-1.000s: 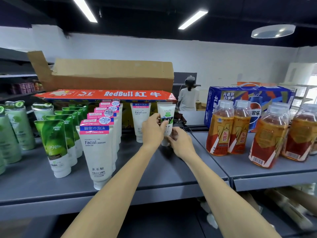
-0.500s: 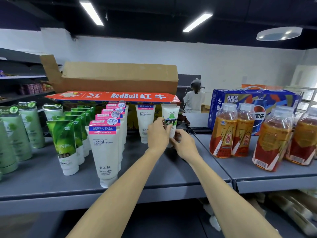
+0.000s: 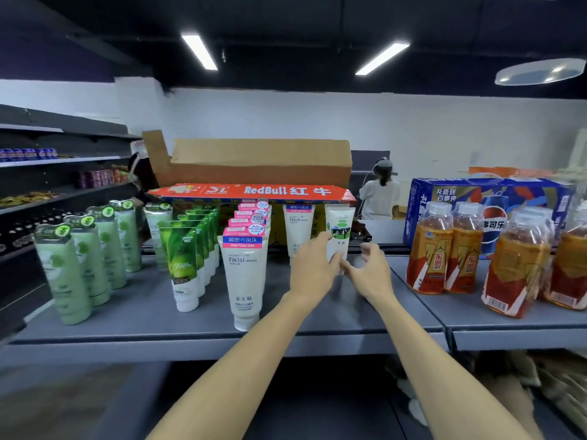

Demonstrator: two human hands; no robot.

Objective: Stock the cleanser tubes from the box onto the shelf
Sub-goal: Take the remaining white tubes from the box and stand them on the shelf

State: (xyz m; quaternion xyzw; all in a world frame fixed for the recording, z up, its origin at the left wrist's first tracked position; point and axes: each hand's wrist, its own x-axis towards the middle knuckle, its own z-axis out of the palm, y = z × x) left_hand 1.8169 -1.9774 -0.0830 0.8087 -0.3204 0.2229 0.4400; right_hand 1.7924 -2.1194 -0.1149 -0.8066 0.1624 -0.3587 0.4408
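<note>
A white cleanser tube with a green label (image 3: 340,228) stands cap-down on the grey shelf (image 3: 333,315), to the right of another white Facial cleanser tube (image 3: 298,227). My left hand (image 3: 313,269) holds the lower part of the green-label tube, fingers on its left side and thumb across its front. My right hand (image 3: 371,273) hovers just right of the tube with loosely curled fingers, holding nothing. Behind the tubes sits the open cardboard RedBull box (image 3: 260,168). A row of white and pink Facial cleanser tubes (image 3: 244,274) runs front to back left of my hands.
Green tubes (image 3: 184,265) and pale green tubes (image 3: 65,274) fill the shelf's left part. Orange tea bottles (image 3: 444,249) and a blue Pepsi carton (image 3: 489,198) stand on the right shelf. A person (image 3: 379,195) stands in the background.
My right hand has come off the green-label tube and drawn slightly right. My left hand stays on the tube, which stands in the same place.
</note>
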